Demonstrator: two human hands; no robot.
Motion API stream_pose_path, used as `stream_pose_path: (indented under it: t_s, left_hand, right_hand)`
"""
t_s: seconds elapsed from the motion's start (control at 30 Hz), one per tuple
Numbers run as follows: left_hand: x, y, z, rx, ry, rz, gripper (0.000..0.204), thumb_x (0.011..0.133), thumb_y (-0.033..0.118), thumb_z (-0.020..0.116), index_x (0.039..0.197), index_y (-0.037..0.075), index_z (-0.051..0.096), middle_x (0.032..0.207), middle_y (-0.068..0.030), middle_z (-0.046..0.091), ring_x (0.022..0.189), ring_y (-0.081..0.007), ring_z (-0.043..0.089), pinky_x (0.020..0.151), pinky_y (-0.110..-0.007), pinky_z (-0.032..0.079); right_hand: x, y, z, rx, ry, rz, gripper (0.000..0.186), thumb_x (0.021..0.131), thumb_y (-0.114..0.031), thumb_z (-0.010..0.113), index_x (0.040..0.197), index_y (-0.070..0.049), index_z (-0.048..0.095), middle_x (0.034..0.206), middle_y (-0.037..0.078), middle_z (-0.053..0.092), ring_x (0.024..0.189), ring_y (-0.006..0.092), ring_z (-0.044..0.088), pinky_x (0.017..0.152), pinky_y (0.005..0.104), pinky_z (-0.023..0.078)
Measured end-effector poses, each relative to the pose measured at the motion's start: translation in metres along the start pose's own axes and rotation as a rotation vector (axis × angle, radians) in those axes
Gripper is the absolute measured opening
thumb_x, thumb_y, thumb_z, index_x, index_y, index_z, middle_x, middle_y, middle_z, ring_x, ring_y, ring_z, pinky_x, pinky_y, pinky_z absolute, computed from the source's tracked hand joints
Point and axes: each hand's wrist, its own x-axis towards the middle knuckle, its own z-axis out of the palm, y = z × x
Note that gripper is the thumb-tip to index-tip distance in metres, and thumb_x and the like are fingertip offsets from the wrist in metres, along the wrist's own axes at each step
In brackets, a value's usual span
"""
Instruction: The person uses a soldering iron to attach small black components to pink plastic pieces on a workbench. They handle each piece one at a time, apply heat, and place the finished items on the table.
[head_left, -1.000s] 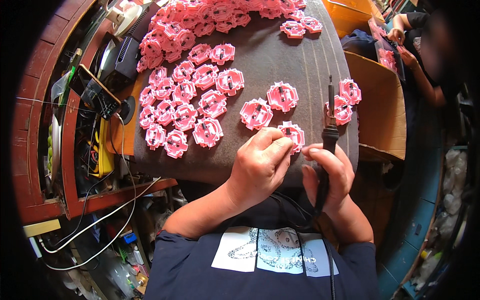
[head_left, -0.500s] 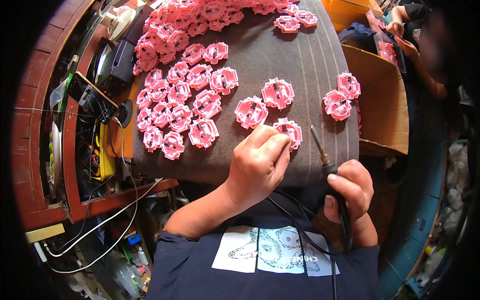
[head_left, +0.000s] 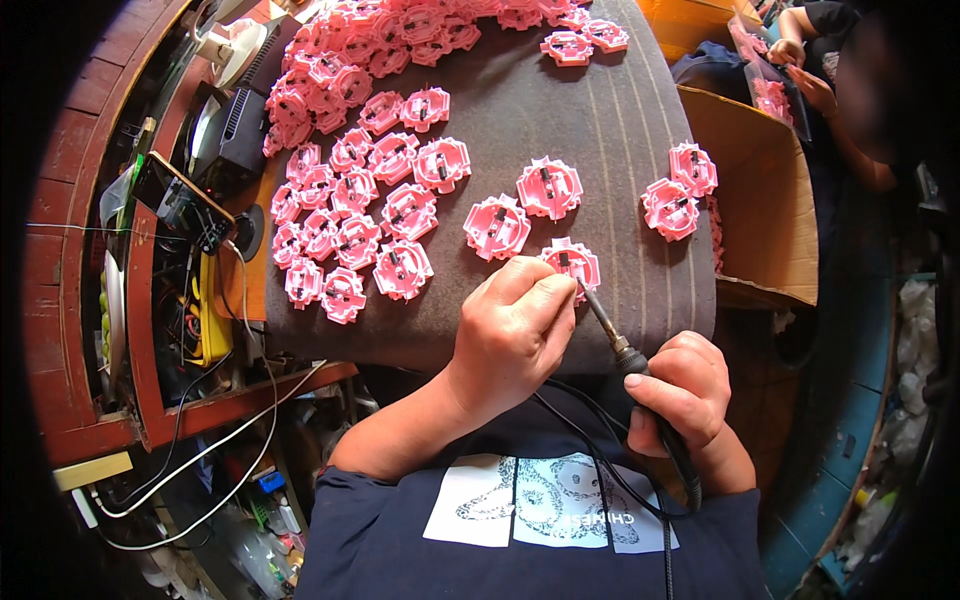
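My right hand [head_left: 685, 395] grips a soldering iron [head_left: 627, 352] by its black handle. The metal tip slants up and left to the near side of a pink plastic part [head_left: 572, 262], where it seems to touch. Pinched closed at that part's near left edge is my left hand [head_left: 515, 325]; whatever lies between its fingertips is hidden. Two more pink parts, one at the left [head_left: 497, 227] and one farther back [head_left: 550, 188], lie close by, each with small black pieces inside.
Rows of pink parts [head_left: 357, 241] and a big heap [head_left: 330, 75] cover the left and back of the dark worktop [head_left: 480, 110]. An open cardboard box [head_left: 765, 215] stands at the right. Cables hang on the left, near a phone [head_left: 185, 205]. Another person's hands [head_left: 800, 70] show at the upper right.
The soldering iron has swung left with my right hand, bringing its tip to the pink part. My left hand stays almost in place.
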Motion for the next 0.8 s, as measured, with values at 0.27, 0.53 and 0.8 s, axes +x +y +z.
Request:
stream_pose_path:
  t_s: [0.27, 0.53, 0.8]
  left_hand:
    - [0.0005, -0.0002, -0.001, -0.011, 0.002, -0.001, 0.016, 0.083, -0.005, 0.077, 0.098, 0.0, 0.072, 0.092, -0.0124, 0.067, 0.081, -0.0313, 0.069, 0.073, -0.04, 0.058]
    - [0.0013, -0.0018, -0.0033, 0.008, -0.022, 0.022, 0.017, 0.085, -0.007, 0.079, 0.101, -0.001, 0.076, 0.095, -0.0132, 0.07, 0.081, -0.0273, 0.072, 0.071, -0.035, 0.059]
    - [0.0016, -0.0013, -0.0038, 0.013, -0.017, 0.02, 0.017, 0.084, -0.007, 0.08, 0.1, -0.001, 0.075, 0.094, -0.0129, 0.07, 0.081, -0.0281, 0.071, 0.07, -0.036, 0.058]
  right_hand:
    - [0.0013, -0.003, -0.0038, -0.021, -0.067, 0.007, 0.027, 0.086, -0.013, 0.07, 0.112, -0.005, 0.069, 0.076, 0.007, 0.056, 0.057, 0.0221, 0.052, 0.052, 0.0357, 0.042]
    - [0.0016, -0.0029, -0.0033, -0.009, 0.007, 0.019, 0.028, 0.081, -0.012, 0.076, 0.108, -0.003, 0.072, 0.078, 0.007, 0.056, 0.058, 0.0224, 0.054, 0.051, 0.0362, 0.041]
    - [0.0084, 0.0003, 0.0035, -0.08, 0.078, 0.086, 0.046, 0.077, 0.006, 0.082, 0.121, -0.002, 0.073, 0.092, 0.011, 0.06, 0.068, 0.0233, 0.058, 0.057, 0.0361, 0.049]
